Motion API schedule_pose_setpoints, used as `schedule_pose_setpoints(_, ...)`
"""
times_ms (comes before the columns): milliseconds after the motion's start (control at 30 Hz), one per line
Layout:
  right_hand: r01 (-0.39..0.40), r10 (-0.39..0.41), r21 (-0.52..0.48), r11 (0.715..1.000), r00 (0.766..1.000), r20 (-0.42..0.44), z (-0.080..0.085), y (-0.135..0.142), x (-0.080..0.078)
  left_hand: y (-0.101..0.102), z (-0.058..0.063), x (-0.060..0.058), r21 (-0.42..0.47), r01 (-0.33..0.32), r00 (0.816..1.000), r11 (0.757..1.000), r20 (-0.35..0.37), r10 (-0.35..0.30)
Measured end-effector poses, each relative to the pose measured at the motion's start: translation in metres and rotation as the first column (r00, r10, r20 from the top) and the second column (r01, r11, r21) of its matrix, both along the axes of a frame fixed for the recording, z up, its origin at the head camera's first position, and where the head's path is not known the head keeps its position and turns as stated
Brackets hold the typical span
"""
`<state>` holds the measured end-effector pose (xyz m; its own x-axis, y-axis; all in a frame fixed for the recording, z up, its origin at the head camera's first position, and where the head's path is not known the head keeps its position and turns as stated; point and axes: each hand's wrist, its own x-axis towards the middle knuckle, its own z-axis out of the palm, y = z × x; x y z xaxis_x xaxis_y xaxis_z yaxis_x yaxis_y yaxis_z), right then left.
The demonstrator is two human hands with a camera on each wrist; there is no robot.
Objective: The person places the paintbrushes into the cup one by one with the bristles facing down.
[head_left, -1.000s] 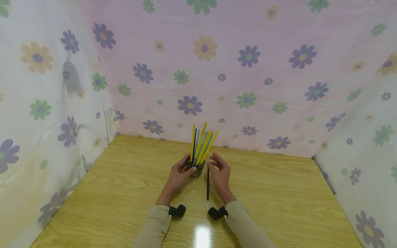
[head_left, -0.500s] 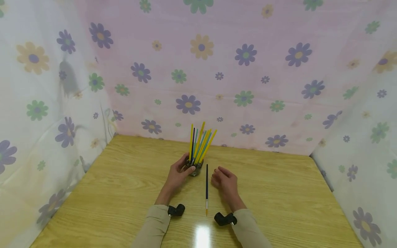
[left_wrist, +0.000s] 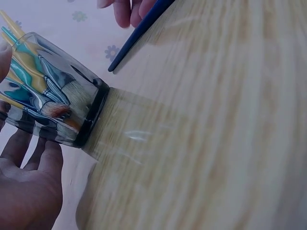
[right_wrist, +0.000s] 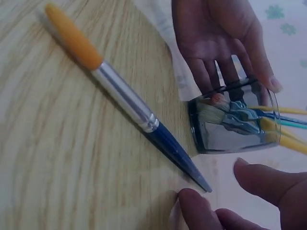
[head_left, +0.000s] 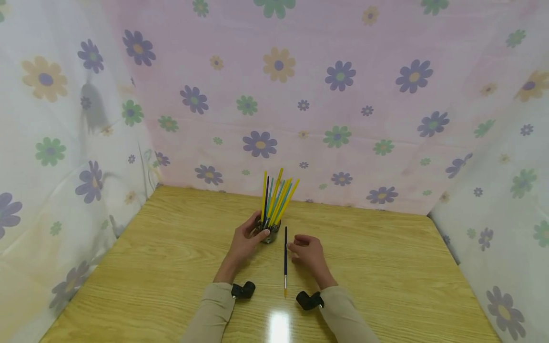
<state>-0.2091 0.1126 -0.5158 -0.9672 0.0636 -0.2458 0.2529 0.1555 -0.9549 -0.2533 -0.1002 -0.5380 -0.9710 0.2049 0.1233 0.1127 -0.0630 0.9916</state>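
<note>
My left hand point(head_left: 245, 243) grips a clear glass point(left_wrist: 72, 96) with fingers behind it and the thumb in front. Inside stand several paintbrushes point(right_wrist: 235, 117) with yellow, teal and dark handles, bristles down. To the glass's right, a single dark blue paintbrush point(head_left: 285, 252) lies on the table, its handle end pointing away and its orange bristles towards me. In the right wrist view its silver ferrule point(right_wrist: 124, 96) shows well. My right hand point(head_left: 310, 252) is just right of the handle, fingers loosely bent, thumb and index apart, holding nothing.
The wood-grain table point(head_left: 386, 276) reaches back to a flowered pink cloth point(head_left: 309, 119). Flowered cloth point(head_left: 64, 190) also hangs along both sides. Black wrist cameras point(head_left: 310, 300) sit on both sleeves near the front.
My right hand was at the loose paintbrush's handle end, moved off to the right and towards me, then came slightly back left. The left hand stays on the glass.
</note>
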Motion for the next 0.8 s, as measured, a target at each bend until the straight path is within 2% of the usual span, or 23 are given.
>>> schedule_pose_setpoints(67,-0.02,0.021,0.102,0.995,1.0,-0.013,0.003,-0.004,-0.001,0.0,0.0,0.0,0.001,0.0,1.0,1.0,-0.004,0.0)
schedule_pose_setpoints(167,-0.055,0.066,0.237,0.97,0.997,-0.037,0.005,-0.009,-0.002,0.0,-0.001,-0.001,-0.006,-0.003,1.0,1.0,-0.003,0.003)
schedule_pose_setpoints(400,-0.078,0.138,0.438,0.896,0.985,-0.105,0.004,-0.017,-0.004,0.0,0.001,-0.001,0.005,-0.007,1.0,1.0,0.011,0.006)
schedule_pose_setpoints(567,-0.064,0.165,0.518,0.853,0.975,-0.152,0.002,-0.018,-0.006,0.001,0.002,-0.001,0.012,-0.013,1.0,1.0,0.021,0.013)
schedule_pose_setpoints(633,-0.063,0.159,0.528,0.847,0.977,-0.139,0.002,-0.016,-0.007,0.001,0.001,-0.001,0.008,-0.013,1.0,1.0,0.025,0.012)
schedule_pose_setpoints(800,-0.074,0.137,0.509,0.858,0.987,-0.088,0.004,-0.011,-0.011,0.001,0.0,0.0,0.018,-0.009,1.0,1.0,0.016,0.009)
